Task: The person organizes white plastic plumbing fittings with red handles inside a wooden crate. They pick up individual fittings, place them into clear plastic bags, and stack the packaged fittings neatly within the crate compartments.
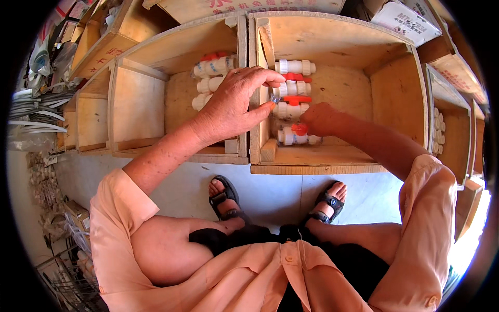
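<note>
- R hand (320,119) in R wood box (319,169), fingers curled at nearest red-handled valve (301,138); can't tell if gripping.
- L hand (232,104) over its L wall, thumb & index apart, gripping nothing.
- Same box: 3 more white valves (292,89).
- L wood box (179,99): valves (214,67), R side.

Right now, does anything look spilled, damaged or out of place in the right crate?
Nothing stands out: the white plastic ball valves lie in one row along the left side of the wooden crate, with no visible spill or breakage. The right hand may hide something.
</note>
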The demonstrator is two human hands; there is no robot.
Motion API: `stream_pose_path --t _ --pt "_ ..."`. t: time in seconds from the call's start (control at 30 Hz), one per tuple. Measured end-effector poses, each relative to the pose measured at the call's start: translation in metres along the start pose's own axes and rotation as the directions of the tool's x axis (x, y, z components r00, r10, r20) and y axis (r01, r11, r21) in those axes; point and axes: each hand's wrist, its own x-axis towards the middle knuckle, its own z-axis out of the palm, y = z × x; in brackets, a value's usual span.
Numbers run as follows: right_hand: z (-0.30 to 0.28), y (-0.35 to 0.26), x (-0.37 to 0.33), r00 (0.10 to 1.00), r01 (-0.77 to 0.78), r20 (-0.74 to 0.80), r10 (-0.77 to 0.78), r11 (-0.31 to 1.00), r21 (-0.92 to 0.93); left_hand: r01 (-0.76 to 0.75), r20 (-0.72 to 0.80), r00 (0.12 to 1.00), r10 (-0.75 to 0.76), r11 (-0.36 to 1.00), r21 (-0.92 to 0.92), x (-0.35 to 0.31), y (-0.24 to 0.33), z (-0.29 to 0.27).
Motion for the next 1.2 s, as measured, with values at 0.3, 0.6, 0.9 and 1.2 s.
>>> stream_pose_path --t 0.3,0.6,0.9,1.2 --pt "0.004 -0.002 0.002 1.0 -0.013 0.013 0.012 0.997 0.079 0.034 0.04 0.999 -0.028 0.987 -0.154 0.005 -0.006 -0.005" --pt "0.017 0.002 0.007 0.997 0.04 -0.071 -0.035 0.997 0.062 0.196 0.12 0.98 -0.157 0.841 -0.504 0.011 -0.012 -0.026" --pt "-0.005 0.007 -0.005 1.0 -0.024 -0.003 0.024 0.996 0.088 0.335 -0.054 0.931 -0.361 0.904 -0.265 -0.001 -0.084 -0.07" --pt "-0.015 0.016 -0.03 0.992 -0.046 -0.109 0.068 0.981 0.188 0.368 0.312 0.779 -0.544 0.8 0.474 -0.047 -0.106 -0.044"
